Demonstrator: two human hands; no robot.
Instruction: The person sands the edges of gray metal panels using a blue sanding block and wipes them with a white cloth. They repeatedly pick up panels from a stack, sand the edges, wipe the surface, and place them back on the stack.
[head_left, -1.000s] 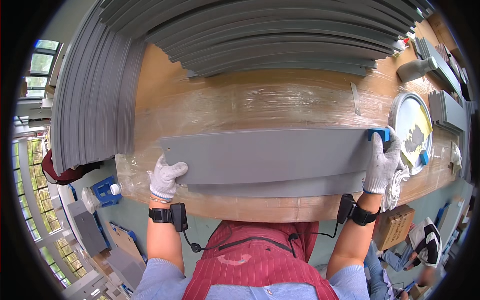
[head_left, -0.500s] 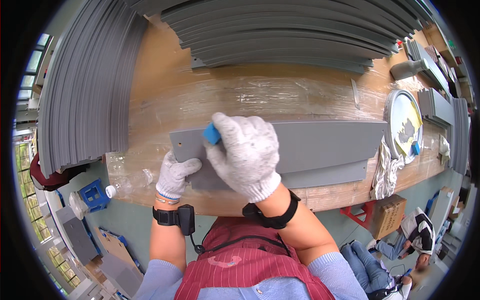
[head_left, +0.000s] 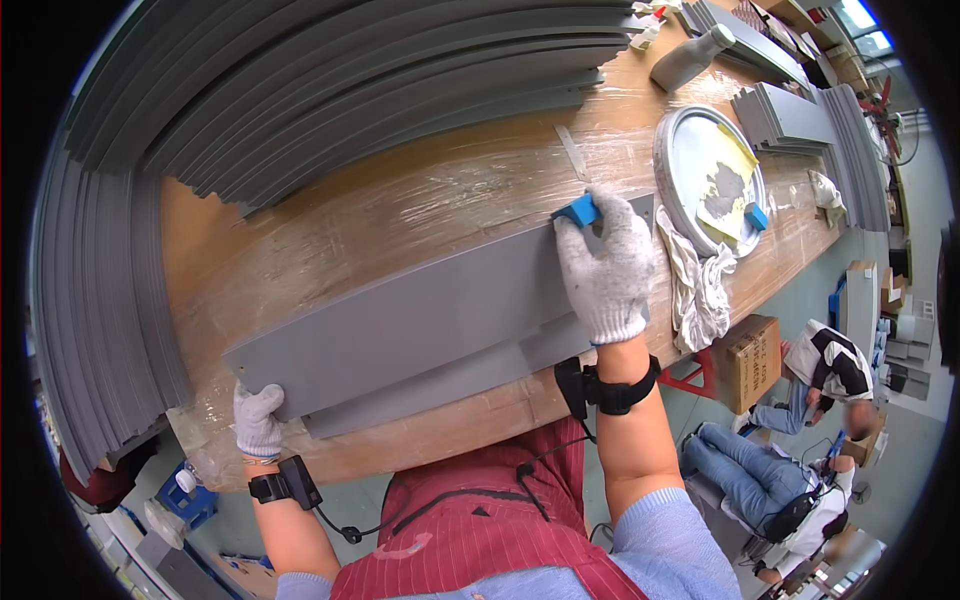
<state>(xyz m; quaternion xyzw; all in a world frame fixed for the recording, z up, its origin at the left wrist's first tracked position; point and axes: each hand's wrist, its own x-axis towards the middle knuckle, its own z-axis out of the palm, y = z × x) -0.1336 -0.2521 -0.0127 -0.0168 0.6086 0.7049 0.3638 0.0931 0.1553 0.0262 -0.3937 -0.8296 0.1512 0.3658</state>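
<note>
Blue block at the far edge of the panel, right hand nearest

The right hand (head_left: 607, 265), gloved, pinches a blue block (head_left: 577, 211) between thumb and fingers. The block sits at the far long edge of the upper grey panel (head_left: 420, 310), close to its right end, and seems to touch that edge.

From this hand, most of the panel lies to the left and toward the person. Its long axis slants across the bench (head_left: 330, 240), from lower left to upper right, and the far edge follows the same slant.

The left hand (head_left: 259, 420), also gloved, is at the opposite end, well apart from the block. Its thumb lies at the near left corner; the other fingers are partly hidden, so whether it grips cannot be told.

A lower grey panel (head_left: 450, 390) shows beneath the near edge. Beyond the right hand are a crumpled white cloth (head_left: 700, 300), a round lid (head_left: 672, 160) and, on it, a second blue block (head_left: 756, 216).
</note>
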